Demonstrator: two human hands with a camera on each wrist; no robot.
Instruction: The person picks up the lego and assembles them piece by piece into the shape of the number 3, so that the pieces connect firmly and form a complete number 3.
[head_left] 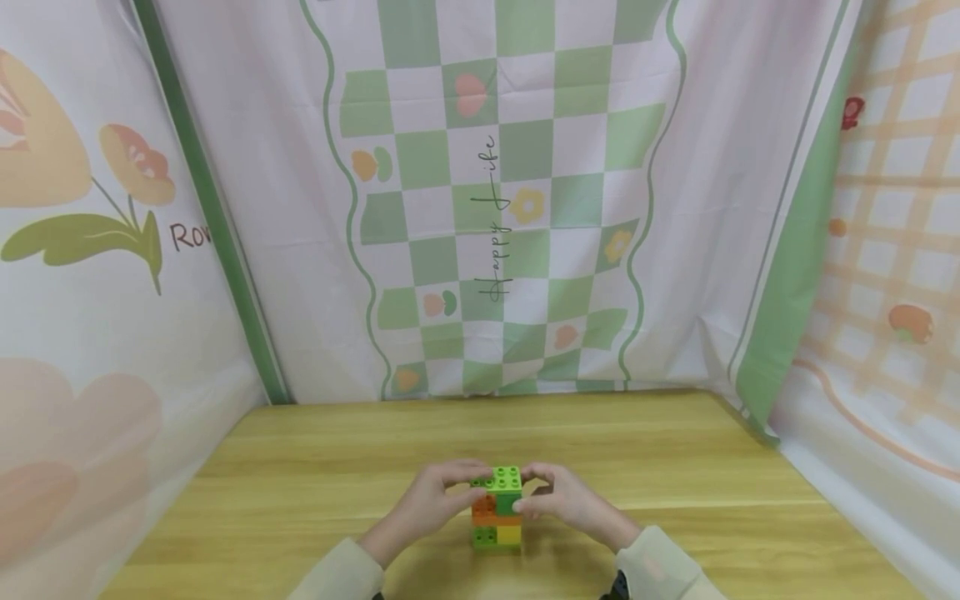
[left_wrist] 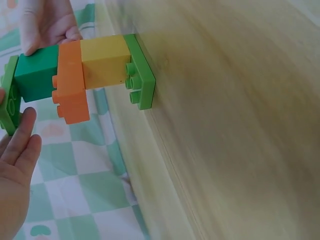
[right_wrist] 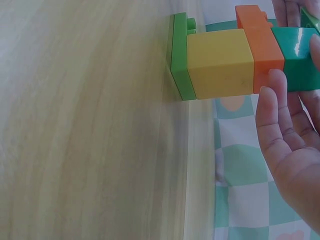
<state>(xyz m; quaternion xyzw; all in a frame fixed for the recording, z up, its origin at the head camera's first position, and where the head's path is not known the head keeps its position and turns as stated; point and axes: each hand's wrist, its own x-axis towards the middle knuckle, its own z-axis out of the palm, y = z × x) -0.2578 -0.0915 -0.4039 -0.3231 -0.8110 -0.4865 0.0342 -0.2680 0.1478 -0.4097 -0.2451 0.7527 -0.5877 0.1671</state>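
Observation:
A stack of toy building blocks stands upright on the table. At its bottom lies a light green base brick (left_wrist: pixel 145 75), flat and studded. A yellow block (right_wrist: pixel 220 64) sits on one end of it, under a flat orange brick (left_wrist: pixel 72 82). Above that is a dark green block (right_wrist: pixel 295 55), topped by a light green top brick (head_left: pixel 504 478). My left hand (head_left: pixel 435 504) pinches the overhanging left end of the top brick between thumb and fingers. From the other side my right hand (head_left: pixel 566 500) holds the dark green block, its thumb on the near face.
The wooden table (head_left: pixel 322 467) stretches around the stack on all sides. A checkered cloth curtain (head_left: pixel 480 208) hangs behind its far edge, with printed cloths (head_left: pixel 75 333) along the left and right sides.

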